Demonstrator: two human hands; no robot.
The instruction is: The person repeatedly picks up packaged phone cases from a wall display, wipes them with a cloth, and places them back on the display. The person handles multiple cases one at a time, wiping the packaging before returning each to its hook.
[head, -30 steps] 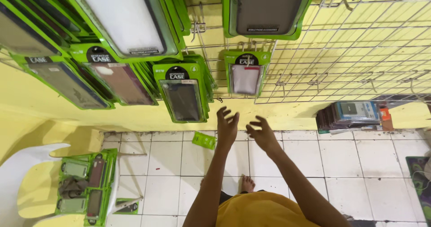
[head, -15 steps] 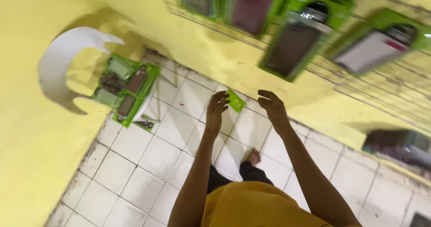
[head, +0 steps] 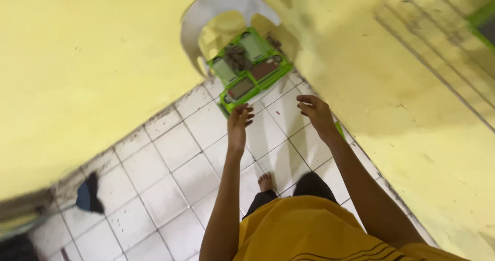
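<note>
Both my arms reach forward over a white tiled floor. My left hand [head: 239, 123] is empty, fingers loosely apart, just short of a pile of green phone-case packs [head: 248, 74] lying on the seat of a white plastic chair [head: 221, 5]. My right hand [head: 315, 113] is also empty with fingers curled and spread, a little right of the pile. A small green pack [head: 339, 130] lies on the floor, partly hidden behind my right wrist. My bare foot [head: 265, 181] shows below.
Yellow walls meet in the corner behind the chair. A wire display grid [head: 438, 44] hangs on the right wall with a green pack at its far edge. A dark blue cloth [head: 88, 195] lies on the floor at the left.
The view has swung left and down, away from the wall of hanging packs. The chair with the green packs now lies straight ahead, and both hands have come close to it.
</note>
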